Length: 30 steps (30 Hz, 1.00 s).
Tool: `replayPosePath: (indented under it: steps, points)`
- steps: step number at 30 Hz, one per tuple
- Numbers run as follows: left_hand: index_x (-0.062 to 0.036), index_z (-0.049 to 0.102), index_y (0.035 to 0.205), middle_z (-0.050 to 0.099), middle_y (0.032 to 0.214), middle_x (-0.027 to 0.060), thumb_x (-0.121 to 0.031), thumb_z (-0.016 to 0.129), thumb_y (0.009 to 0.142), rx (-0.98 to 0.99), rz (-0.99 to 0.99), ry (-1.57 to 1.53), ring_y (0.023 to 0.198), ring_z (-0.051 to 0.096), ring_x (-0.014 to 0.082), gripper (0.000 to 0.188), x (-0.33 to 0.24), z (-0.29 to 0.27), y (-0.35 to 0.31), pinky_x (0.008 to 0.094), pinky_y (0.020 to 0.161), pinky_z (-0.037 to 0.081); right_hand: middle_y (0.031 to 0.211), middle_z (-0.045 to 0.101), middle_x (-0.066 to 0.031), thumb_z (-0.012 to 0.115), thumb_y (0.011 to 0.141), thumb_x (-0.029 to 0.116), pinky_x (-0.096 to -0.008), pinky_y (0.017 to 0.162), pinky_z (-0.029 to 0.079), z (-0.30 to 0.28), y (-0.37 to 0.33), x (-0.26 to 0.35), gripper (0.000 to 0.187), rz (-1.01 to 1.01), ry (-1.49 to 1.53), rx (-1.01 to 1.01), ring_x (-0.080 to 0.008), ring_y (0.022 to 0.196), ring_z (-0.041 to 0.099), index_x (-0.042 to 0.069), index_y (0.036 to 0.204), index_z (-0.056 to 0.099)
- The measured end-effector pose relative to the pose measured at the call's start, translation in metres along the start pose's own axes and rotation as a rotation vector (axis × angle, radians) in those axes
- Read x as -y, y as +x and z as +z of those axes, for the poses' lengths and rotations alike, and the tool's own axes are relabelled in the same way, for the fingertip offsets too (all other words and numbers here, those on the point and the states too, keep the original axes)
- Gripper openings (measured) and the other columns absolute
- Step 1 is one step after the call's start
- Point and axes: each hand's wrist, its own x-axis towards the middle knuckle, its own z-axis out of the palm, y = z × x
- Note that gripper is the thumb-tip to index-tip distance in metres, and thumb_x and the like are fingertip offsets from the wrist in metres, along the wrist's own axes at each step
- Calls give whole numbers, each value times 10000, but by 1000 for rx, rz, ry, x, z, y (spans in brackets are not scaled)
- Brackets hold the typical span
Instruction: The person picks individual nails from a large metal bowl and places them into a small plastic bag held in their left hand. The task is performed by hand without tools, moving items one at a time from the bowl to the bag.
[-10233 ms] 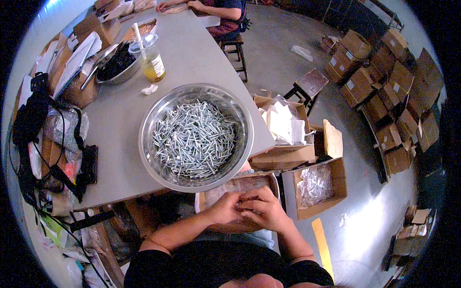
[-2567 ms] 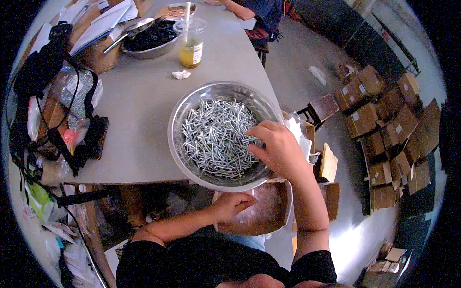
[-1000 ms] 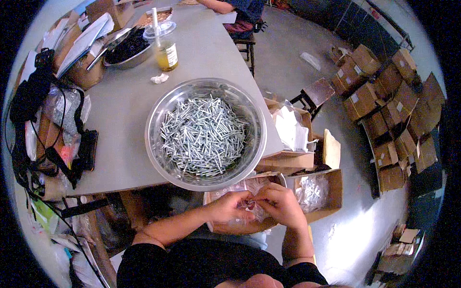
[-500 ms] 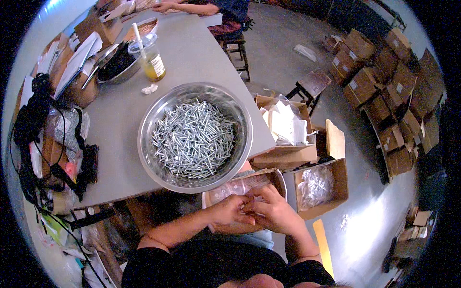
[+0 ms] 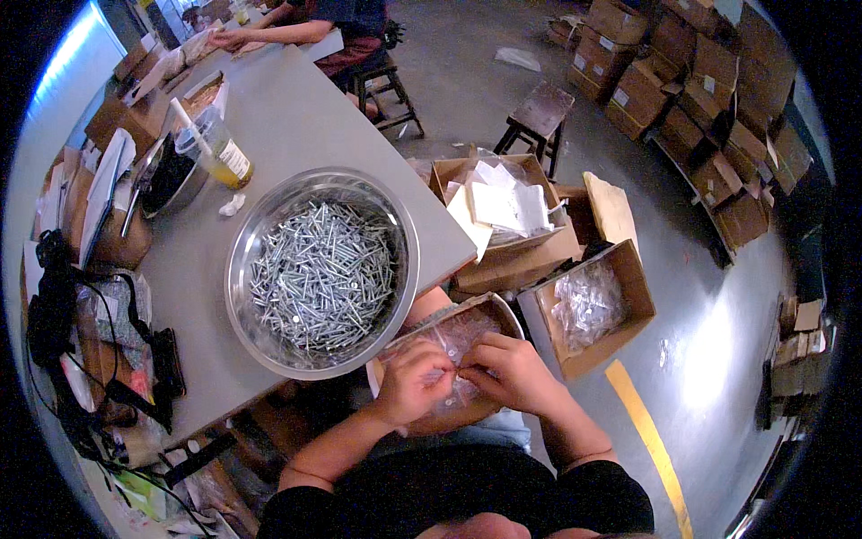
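My left hand [image 5: 415, 384] and my right hand [image 5: 510, 370] meet fingertip to fingertip over a pale-rimmed tub [image 5: 514, 316] at my lap. The fingers of both are closed in a pinch; what they hold, if anything, is too small to make out. Clear plastic bags [image 5: 467, 331] lie inside the tub, just under my hands. Beyond my left hand, at the table corner, stands a wide steel bowl [image 5: 235, 296] heaped with thin silvery screws or nails [image 5: 325, 269].
The grey table [image 5: 296, 108] carries a drink cup with a straw [image 5: 220, 157] and a dark-filled bowl [image 5: 175, 184]. Open cartons with white papers [image 5: 507, 202] and clear bags [image 5: 588, 301] stand right. A person [image 5: 350, 27] sits at the far end; a stool [image 5: 539, 112] stands behind the cartons.
The view has turned, so the table and bowl sit further left. My hands have drawn slightly apart from their overlap and now touch only at the fingertips.
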Motion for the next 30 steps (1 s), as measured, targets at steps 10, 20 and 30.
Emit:
replayPosePath:
  steps: [10,20,30]
  points:
    - [-22,623,943,610,935,161,-137,685,805,244,-92,273,897,599,338,191,18,18,1,420,815,486,775,655,-142,686,778,88,-378,651,519,-37,-32,-27,88,458,-272,-250,-311,710,648,43,853,674]
    - [-16,552,1077,511,1090,175,-155,683,786,430,-85,479,1048,511,383,348,42,35,-30,450,887,473,879,642,-127,765,736,115,-365,648,512,-62,-41,-28,266,562,-374,-554,-252,712,636,56,973,660]
    - [-5,581,984,545,1002,172,-92,555,801,280,-6,522,967,558,356,205,73,43,-45,453,847,472,934,619,-122,738,736,74,-396,783,497,-25,82,36,216,-147,-279,-272,-309,902,596,50,941,675]
